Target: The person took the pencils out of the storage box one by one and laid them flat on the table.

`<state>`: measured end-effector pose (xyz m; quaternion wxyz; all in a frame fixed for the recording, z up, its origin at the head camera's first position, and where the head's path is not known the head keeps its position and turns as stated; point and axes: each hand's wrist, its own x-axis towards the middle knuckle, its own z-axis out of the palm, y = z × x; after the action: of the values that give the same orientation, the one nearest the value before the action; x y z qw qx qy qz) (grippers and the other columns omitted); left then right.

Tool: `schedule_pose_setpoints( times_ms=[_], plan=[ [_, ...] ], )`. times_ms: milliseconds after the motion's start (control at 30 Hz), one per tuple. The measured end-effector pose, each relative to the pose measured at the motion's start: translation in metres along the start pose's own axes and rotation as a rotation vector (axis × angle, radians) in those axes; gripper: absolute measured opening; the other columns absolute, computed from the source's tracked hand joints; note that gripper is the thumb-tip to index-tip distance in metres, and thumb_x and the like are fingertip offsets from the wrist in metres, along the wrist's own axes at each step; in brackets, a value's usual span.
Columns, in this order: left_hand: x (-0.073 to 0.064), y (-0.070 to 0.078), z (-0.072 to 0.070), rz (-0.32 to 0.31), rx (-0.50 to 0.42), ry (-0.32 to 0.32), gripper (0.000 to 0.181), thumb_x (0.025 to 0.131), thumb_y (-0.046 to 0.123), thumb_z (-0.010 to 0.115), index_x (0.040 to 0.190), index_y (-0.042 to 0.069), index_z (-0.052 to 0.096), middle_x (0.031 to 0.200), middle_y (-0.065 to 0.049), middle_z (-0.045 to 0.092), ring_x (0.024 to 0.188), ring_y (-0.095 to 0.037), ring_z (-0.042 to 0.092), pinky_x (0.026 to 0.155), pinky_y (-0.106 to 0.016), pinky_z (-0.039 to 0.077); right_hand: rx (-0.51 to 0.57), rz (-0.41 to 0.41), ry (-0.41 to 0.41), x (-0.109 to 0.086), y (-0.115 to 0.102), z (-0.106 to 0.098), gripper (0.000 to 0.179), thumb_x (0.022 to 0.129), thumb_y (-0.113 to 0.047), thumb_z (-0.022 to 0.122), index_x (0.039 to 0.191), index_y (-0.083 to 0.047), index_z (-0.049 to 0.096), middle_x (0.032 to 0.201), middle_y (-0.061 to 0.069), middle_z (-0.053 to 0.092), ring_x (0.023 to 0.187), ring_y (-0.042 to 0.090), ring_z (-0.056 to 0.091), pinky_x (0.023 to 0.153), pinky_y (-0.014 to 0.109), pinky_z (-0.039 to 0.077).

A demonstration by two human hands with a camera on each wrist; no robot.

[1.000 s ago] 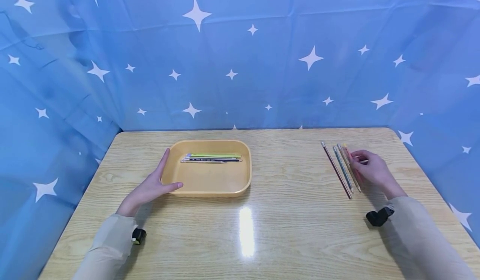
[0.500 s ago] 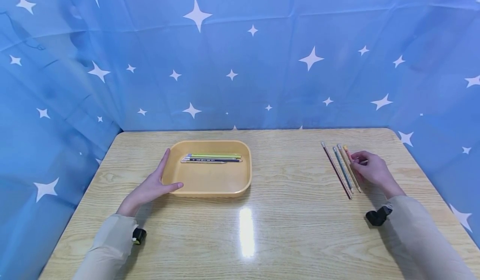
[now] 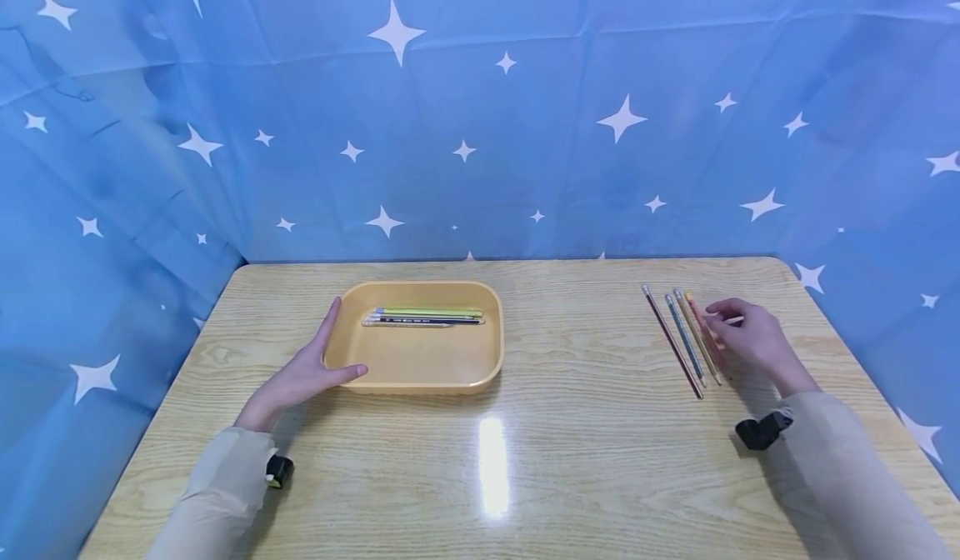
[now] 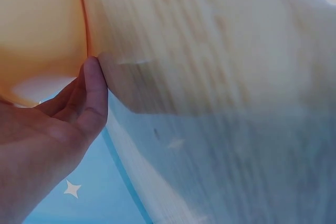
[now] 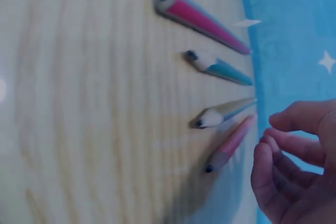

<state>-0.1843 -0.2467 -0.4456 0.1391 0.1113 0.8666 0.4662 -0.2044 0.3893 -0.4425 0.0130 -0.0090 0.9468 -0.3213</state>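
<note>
My left hand (image 3: 303, 370) is spread at the left end of an orange-yellow tray (image 3: 420, 388). Its fingers lie straight along the outer wall, and its thumb reaches over the front corner. Inside the tray, several pencils (image 3: 427, 312) lie side by side. My right hand (image 3: 752, 339) hovers loosely bent beside a pink pencil (image 5: 231, 145), with a gap between thumb and forefinger in the right wrist view and nothing held. Left of the pink one lie a gold pencil (image 3: 696, 331), a teal pencil (image 3: 686, 339) and a dark red pencil (image 3: 672, 341), roughly parallel on the table.
A wooden table (image 3: 570, 460) carries everything, with a bright light reflection near its front middle. Blue cloth (image 3: 525, 127) with white stars hangs behind the table and at both sides. Each wrist wears a small black camera.
My right hand has shifted slightly right, off the pink pencil, which now shows along more of its length on the table. The left hand and tray have stayed in place.
</note>
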Motion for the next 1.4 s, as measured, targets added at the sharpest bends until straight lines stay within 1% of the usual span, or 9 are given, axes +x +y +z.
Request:
schedule_pose_setpoints(
  times_ms=[267, 333, 500, 533, 600, 733, 900, 1033, 1400],
  plan=[
    [0.0, 0.001, -0.001, -0.004, -0.007, -0.001, 0.113, 0.085, 0.027, 0.075, 0.154, 0.024, -0.015, 0.16, -0.014, -0.009, 0.143, -0.042, 0.001, 0.11, -0.062, 0.011, 0.004, -0.054, 0.039, 0.0, -0.018, -0.003, 0.033, 0.099, -0.019, 0.052, 0.118, 0.006, 0.06, 0.102, 0.021, 0.061, 0.078, 0.009, 0.058, 0.06, 0.025, 0.048],
    [0.0, 0.001, -0.001, 0.0, -0.007, 0.0, 0.113, 0.086, 0.027, 0.075, 0.154, 0.023, -0.015, 0.16, -0.013, -0.01, 0.143, -0.042, 0.001, 0.11, -0.062, 0.011, 0.005, -0.074, 0.048, 0.0, -0.026, -0.002, 0.031, 0.099, -0.018, 0.053, 0.117, 0.006, 0.061, 0.102, 0.021, 0.062, 0.079, 0.012, 0.059, 0.061, 0.024, 0.047],
    [0.001, 0.001, -0.001, -0.001, -0.003, 0.0, 0.113, 0.086, 0.028, 0.075, 0.154, 0.021, -0.015, 0.16, -0.015, -0.01, 0.142, -0.043, 0.0, 0.11, -0.062, 0.009, 0.01, -0.162, 0.066, 0.0, -0.046, 0.007, 0.027, 0.098, -0.012, 0.054, 0.115, 0.007, 0.062, 0.101, 0.023, 0.063, 0.085, 0.031, 0.06, 0.06, 0.025, 0.047],
    [0.001, 0.001, -0.001, -0.004, -0.003, -0.001, 0.113, 0.086, 0.029, 0.075, 0.154, 0.021, -0.015, 0.16, -0.015, -0.011, 0.142, -0.043, 0.0, 0.11, -0.062, 0.009, 0.013, -0.173, 0.063, 0.0, -0.049, 0.009, 0.027, 0.099, -0.012, 0.054, 0.115, 0.007, 0.062, 0.102, 0.022, 0.063, 0.086, 0.033, 0.059, 0.06, 0.026, 0.047],
    [0.001, 0.001, 0.0, -0.012, -0.006, -0.002, 0.113, 0.086, 0.03, 0.074, 0.153, 0.02, -0.016, 0.159, -0.016, -0.011, 0.142, -0.043, -0.001, 0.11, -0.062, 0.008, 0.016, -0.197, 0.061, 0.0, -0.057, 0.015, 0.025, 0.098, -0.011, 0.054, 0.114, 0.006, 0.063, 0.1, 0.021, 0.064, 0.085, 0.033, 0.059, 0.059, 0.027, 0.047],
    [0.001, 0.002, 0.0, -0.023, -0.005, -0.003, 0.114, 0.086, 0.031, 0.074, 0.153, 0.021, -0.017, 0.159, -0.016, -0.011, 0.142, -0.043, -0.001, 0.11, -0.061, 0.007, 0.027, -0.235, 0.021, 0.001, -0.071, 0.028, 0.023, 0.098, -0.009, 0.055, 0.112, 0.006, 0.064, 0.099, 0.019, 0.065, 0.084, 0.031, 0.06, 0.059, 0.029, 0.048],
    [0.001, 0.001, 0.0, -0.018, 0.0, -0.003, 0.114, 0.085, 0.03, 0.075, 0.153, 0.021, -0.017, 0.159, -0.015, -0.012, 0.142, -0.043, -0.002, 0.11, -0.062, 0.007, 0.052, -0.29, -0.027, 0.002, -0.086, 0.045, 0.019, 0.095, -0.005, 0.057, 0.109, 0.006, 0.065, 0.097, 0.016, 0.066, 0.08, 0.027, 0.062, 0.062, 0.029, 0.05],
    [0.001, 0.0, 0.0, -0.014, 0.003, -0.004, 0.114, 0.085, 0.031, 0.075, 0.153, 0.021, -0.017, 0.159, -0.015, -0.011, 0.142, -0.043, -0.001, 0.11, -0.062, 0.008, 0.074, -0.301, -0.052, 0.004, -0.094, 0.057, 0.018, 0.095, -0.006, 0.058, 0.107, 0.005, 0.066, 0.095, 0.013, 0.066, 0.08, 0.024, 0.063, 0.064, 0.03, 0.05],
    [0.001, 0.0, 0.001, -0.01, 0.012, -0.001, 0.114, 0.086, 0.031, 0.074, 0.153, 0.02, -0.017, 0.159, -0.016, -0.011, 0.142, -0.043, -0.001, 0.11, -0.061, 0.008, 0.148, -0.334, -0.089, 0.009, -0.12, 0.083, 0.018, 0.095, -0.006, 0.059, 0.108, 0.004, 0.067, 0.093, 0.01, 0.066, 0.078, 0.022, 0.062, 0.063, 0.03, 0.051]
  ],
)
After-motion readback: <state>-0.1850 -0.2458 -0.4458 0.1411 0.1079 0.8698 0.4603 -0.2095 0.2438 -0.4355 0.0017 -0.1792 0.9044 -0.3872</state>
